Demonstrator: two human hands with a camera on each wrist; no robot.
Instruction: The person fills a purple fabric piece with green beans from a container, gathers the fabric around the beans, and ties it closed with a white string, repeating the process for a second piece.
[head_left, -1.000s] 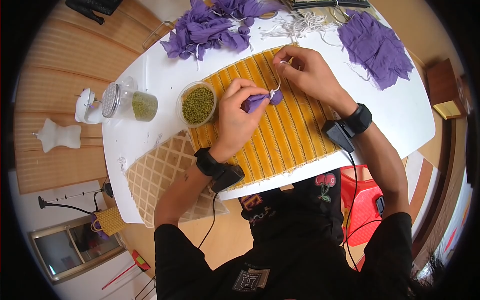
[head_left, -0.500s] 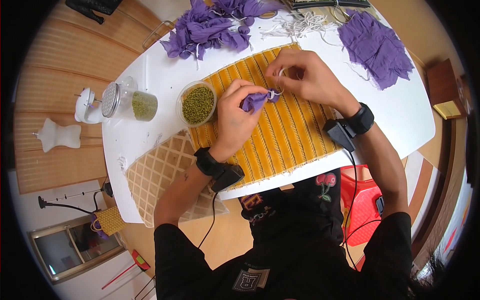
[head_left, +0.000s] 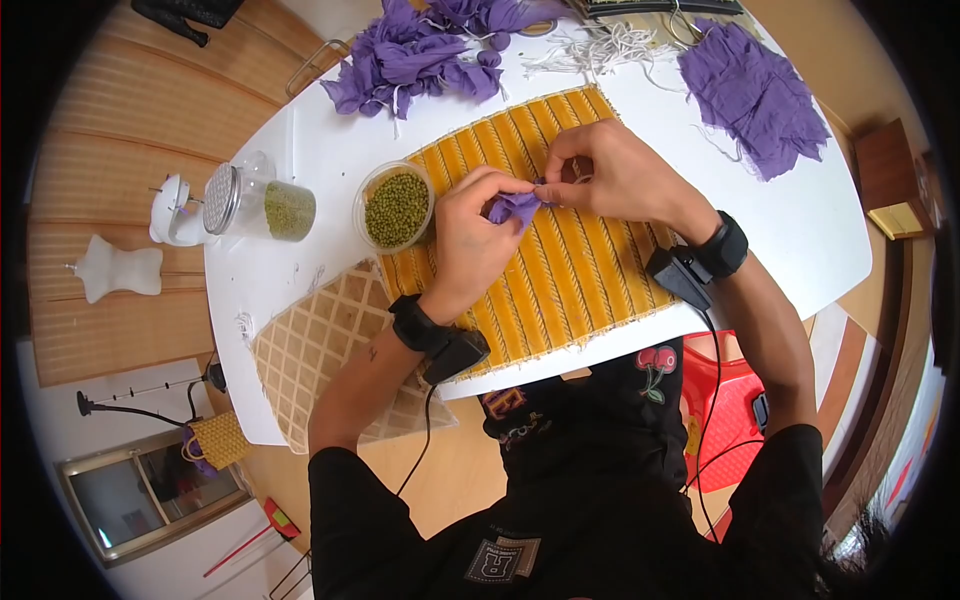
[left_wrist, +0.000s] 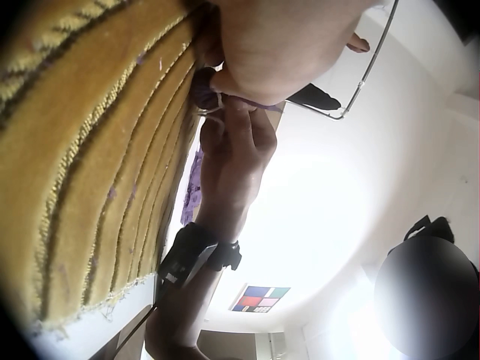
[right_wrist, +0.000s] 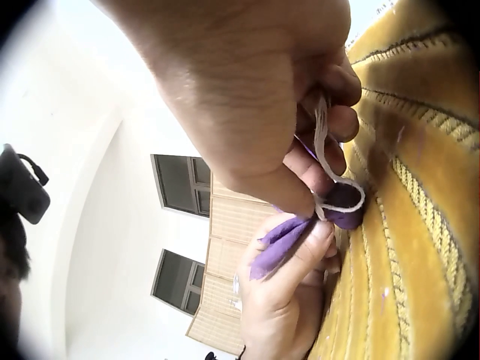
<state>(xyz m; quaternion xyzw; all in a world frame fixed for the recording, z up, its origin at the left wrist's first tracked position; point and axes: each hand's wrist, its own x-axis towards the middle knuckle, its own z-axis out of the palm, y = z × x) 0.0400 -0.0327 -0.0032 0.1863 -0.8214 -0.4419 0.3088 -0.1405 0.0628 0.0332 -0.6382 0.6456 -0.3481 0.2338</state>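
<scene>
A small purple cloth pouch (head_left: pixel 515 207) lies on the yellow ribbed mat (head_left: pixel 560 270). My left hand (head_left: pixel 478 225) pinches the pouch's gathered cloth (right_wrist: pixel 281 241). My right hand (head_left: pixel 600 175) pinches a white string (right_wrist: pixel 330 169) looped round the pouch's neck (right_wrist: pixel 346 206). Both hands meet over the mat's upper middle. In the left wrist view the right hand's fingers (left_wrist: pixel 240 142) sit against the purple bundle (left_wrist: pixel 206 94).
An open tub of green beans (head_left: pixel 396 208) and a glass jar lying on its side (head_left: pixel 255 200) sit left of the mat. Finished purple pouches (head_left: pixel 420 50), white strings (head_left: pixel 600 45) and purple cloth squares (head_left: pixel 755 90) lie at the table's far side. A lattice mat (head_left: pixel 320 350) overhangs the near-left edge.
My right hand has come down and left from holding the string raised, closing onto the pouch next to my left hand. The left hand has barely moved.
</scene>
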